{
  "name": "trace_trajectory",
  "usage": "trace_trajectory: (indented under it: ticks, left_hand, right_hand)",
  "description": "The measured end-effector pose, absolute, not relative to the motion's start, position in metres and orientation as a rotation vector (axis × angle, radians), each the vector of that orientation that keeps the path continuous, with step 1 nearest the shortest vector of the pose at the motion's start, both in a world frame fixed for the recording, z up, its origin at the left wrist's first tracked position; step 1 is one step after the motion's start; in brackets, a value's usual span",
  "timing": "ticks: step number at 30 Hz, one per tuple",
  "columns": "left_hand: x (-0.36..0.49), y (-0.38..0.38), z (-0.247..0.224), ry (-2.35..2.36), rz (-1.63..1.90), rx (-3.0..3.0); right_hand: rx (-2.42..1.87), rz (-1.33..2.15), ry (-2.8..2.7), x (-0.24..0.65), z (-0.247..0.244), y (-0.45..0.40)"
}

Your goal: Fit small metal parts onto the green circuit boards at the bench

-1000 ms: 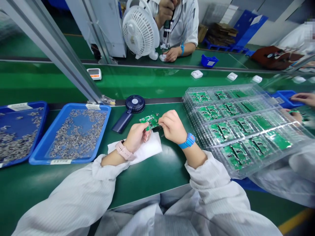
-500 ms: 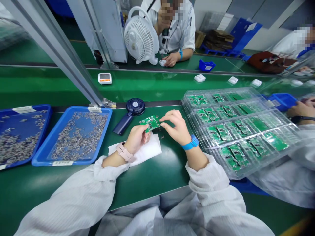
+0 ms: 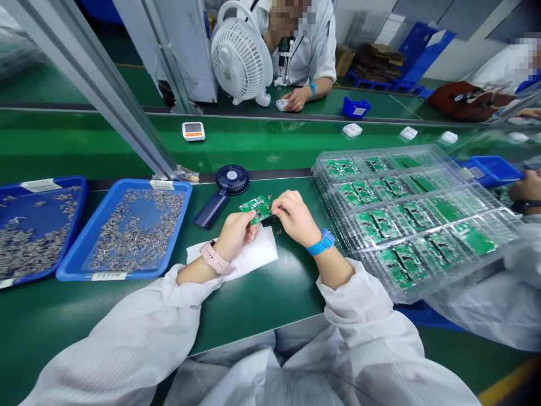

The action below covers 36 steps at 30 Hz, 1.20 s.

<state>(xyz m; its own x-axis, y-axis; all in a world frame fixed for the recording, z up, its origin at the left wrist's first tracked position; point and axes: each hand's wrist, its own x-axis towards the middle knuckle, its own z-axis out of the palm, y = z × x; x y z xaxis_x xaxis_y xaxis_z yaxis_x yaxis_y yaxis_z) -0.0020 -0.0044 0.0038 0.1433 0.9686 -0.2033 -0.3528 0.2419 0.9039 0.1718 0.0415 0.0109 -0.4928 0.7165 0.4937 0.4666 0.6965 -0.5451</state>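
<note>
A green circuit board point(image 3: 258, 207) is pinched at its near edge by my left hand point(image 3: 237, 232), above a folded white cloth point(image 3: 257, 252). My right hand point(image 3: 296, 219) is at the board's right edge with thumb and fingertips pressed together. Whatever those fingertips hold, if anything, is too small to make out. A few tiny metal parts point(image 3: 279, 232) lie on the green table point(image 3: 262, 304) just under the board. Left of my hands, a blue tray point(image 3: 167, 256) holds many small metal pieces.
A second blue tray point(image 3: 80, 197) of metal pieces stands at far left. Behind my left hand lies a dark handheld fan point(image 3: 211, 208). Stacked clear plastic trays point(image 3: 367, 265) with circuit boards fill the right side. White devices point(image 3: 352, 130) sit on the green belt point(image 3: 270, 149); a co-worker point(image 3: 315, 51) is opposite.
My right thumb and fingers have closed together at the board's right edge and moved slightly left. The white devices and the orange-white device on the belt have shifted right.
</note>
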Motion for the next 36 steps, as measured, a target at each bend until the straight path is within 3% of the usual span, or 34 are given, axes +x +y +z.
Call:
trace_trajectory:
  ticks: [13,20,28,36]
  left_hand:
    - [-0.004,-0.001,0.004,0.878,1.169,0.652]
    - [-0.008,0.000,0.008,0.800,1.150,0.525]
    - [-0.006,-0.002,0.010,0.835,1.143,0.560]
    - [-0.007,-0.001,0.007,0.821,1.180,0.560]
  right_hand:
    - [-1.059,0.614,-1.931,0.196,0.020,0.052]
    - [-1.515,0.118,-2.144,0.230,0.017,0.060]
    - [-1.612,0.523,-2.478,0.238,0.019,0.053]
    - [-1.506,0.325,-2.350,0.222,0.025,0.052]
